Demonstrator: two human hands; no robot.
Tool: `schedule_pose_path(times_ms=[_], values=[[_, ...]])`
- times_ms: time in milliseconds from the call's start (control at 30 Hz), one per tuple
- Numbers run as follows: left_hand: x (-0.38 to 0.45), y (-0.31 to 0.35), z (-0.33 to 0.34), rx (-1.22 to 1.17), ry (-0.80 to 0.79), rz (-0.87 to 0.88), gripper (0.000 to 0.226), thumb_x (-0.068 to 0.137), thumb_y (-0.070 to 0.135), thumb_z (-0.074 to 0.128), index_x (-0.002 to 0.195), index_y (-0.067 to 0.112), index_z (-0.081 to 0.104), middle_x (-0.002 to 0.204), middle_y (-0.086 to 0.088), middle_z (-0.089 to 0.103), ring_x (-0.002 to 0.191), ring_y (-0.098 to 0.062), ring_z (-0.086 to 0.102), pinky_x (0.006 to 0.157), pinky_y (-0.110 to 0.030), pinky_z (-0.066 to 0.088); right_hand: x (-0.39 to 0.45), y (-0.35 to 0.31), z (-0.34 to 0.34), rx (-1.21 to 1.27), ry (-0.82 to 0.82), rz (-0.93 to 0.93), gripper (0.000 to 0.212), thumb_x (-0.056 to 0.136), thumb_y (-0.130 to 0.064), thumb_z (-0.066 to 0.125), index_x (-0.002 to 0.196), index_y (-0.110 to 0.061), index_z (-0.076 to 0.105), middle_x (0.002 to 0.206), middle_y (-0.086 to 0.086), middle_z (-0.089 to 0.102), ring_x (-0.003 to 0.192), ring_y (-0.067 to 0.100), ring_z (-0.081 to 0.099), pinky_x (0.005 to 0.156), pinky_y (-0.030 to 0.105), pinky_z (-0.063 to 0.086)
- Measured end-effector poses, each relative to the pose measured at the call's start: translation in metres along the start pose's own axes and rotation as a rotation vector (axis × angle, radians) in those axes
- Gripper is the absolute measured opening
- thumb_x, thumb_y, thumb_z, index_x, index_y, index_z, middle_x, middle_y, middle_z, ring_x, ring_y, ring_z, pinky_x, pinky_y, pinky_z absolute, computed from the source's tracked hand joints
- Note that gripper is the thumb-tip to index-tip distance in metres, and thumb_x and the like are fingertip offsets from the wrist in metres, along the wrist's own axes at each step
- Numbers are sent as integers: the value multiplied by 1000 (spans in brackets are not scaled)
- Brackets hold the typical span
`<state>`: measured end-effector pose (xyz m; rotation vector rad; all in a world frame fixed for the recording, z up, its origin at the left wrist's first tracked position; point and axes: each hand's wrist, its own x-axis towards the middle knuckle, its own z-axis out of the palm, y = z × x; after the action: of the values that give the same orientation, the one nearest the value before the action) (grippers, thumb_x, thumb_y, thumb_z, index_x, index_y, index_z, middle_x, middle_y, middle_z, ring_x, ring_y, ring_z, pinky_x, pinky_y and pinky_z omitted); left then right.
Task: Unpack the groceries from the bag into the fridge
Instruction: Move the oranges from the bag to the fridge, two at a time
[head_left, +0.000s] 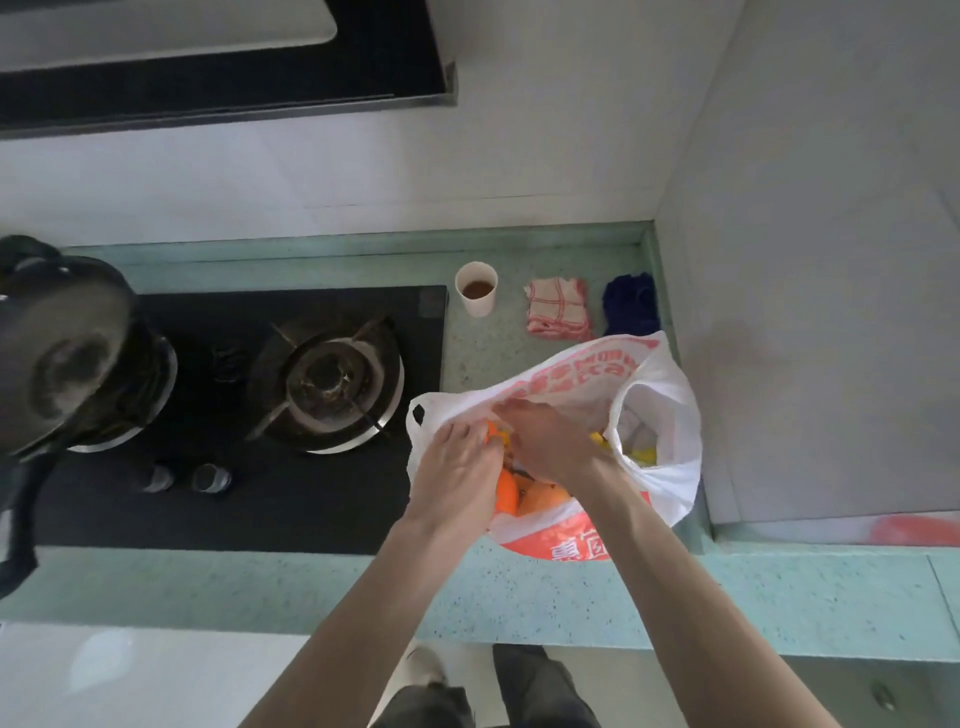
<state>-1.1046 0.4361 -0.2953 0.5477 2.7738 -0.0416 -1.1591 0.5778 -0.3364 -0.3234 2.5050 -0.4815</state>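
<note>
Both hands in bag (660, 415) mouth, right of the stove (249, 415): left hand (457, 467) pinches an orange item (506, 491); right hand (545, 441) grip unclear.

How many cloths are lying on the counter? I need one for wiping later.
2. A red-checked cloth lies folded behind the bag, right of the paper cup. A dark blue cloth lies just right of it, near the wall. The bag might hide more.

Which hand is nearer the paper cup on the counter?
Left, narrowly. The left hand is in the bag's mouth, nearly straight in front of the paper cup; the right hand, also in the bag, sits further to the cup's right.
</note>
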Motion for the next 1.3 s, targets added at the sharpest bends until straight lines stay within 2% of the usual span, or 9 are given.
schedule_pose_path(times_ms=[133, 267, 433, 700, 800, 900, 1000, 1100, 1300], values=[[4, 5, 4, 64, -77, 29, 29, 98, 22, 50, 124, 16, 62, 122, -7, 64, 113, -30, 58, 106, -40, 34, 3, 4, 1, -54, 55, -9, 47, 92, -20, 61, 139, -15, 56, 138, 8, 60, 133, 30, 50, 107, 46, 46], [-2, -4, 4, 148, -114, -66, 28, 100, 26, 52, 125, 15, 58, 125, -9, 62, 117, -30, 56, 107, -38, 35, 3, 7, -8, -59, 45, 34, 34, 101, -19, 54, 131, -5, 60, 138, 12, 60, 129, 31, 53, 102, 42, 45], [-6, -14, 7, 90, -60, -132, 34, 99, 35, 56, 127, 15, 57, 127, -7, 61, 121, -27, 55, 109, -36, 36, 3, -13, -7, 56, 16, -24, 46, 99, -41, 61, 140, -19, 62, 132, 4, 68, 120, 24, 63, 96, 30, 44], [-14, -12, 2, 40, 3, -132, 29, 100, 33, 53, 125, 18, 57, 127, -3, 60, 122, -22, 55, 110, -33, 37, 10, -26, 23, 102, -15, 83, 54, 74, -57, 53, 103, -13, 61, 102, 9, 68, 100, 29, 65, 76, 29, 35], [-16, -13, 2, 48, 3, -131, 30, 100, 34, 54, 125, 17, 57, 129, -4, 61, 122, -23, 56, 111, -34, 38, 27, -2, 52, 118, -6, 99, 57, 85, -52, 70, 123, -11, 60, 110, 8, 65, 95, 23, 58, 74, 26, 40], [-16, -12, 3, 60, 6, -122, 31, 100, 34, 55, 125, 16, 59, 131, -5, 61, 122, -23, 57, 113, -34, 37, 19, 0, 48, 215, 53, 109, 64, 82, -69, 62, 126, -24, 60, 121, 3, 69, 109, 26, 65, 92, 39, 52], [-15, -11, 2, 70, 4, -110, 31, 100, 34, 56, 124, 15, 59, 130, -6, 62, 121, -24, 58, 112, -34, 37, 6, -7, 33, 122, -90, 43, 50, 98, -42, 61, 137, -11, 56, 131, 15, 63, 126, 37, 59, 89, 33, 43], [-12, -12, 2, 89, -16, -107, 29, 99, 31, 57, 121, 15, 61, 126, -7, 63, 117, -25, 59, 108, -34, 38, 2, 3, 25, 234, 94, 138, 68, 80, -67, 62, 130, -21, 55, 123, 6, 66, 117, 33, 64, 93, 39, 49], [2, 0, -1, 106, -69, -94, 30, 94, 24, 56, 122, 15, 61, 125, -5, 62, 117, -26, 60, 101, -34, 41, -43, 27, 5, 221, 204, 142, 62, 85, -46, 77, 134, -17, 51, 131, 7, 63, 119, 30, 61, 90, 38, 44]])
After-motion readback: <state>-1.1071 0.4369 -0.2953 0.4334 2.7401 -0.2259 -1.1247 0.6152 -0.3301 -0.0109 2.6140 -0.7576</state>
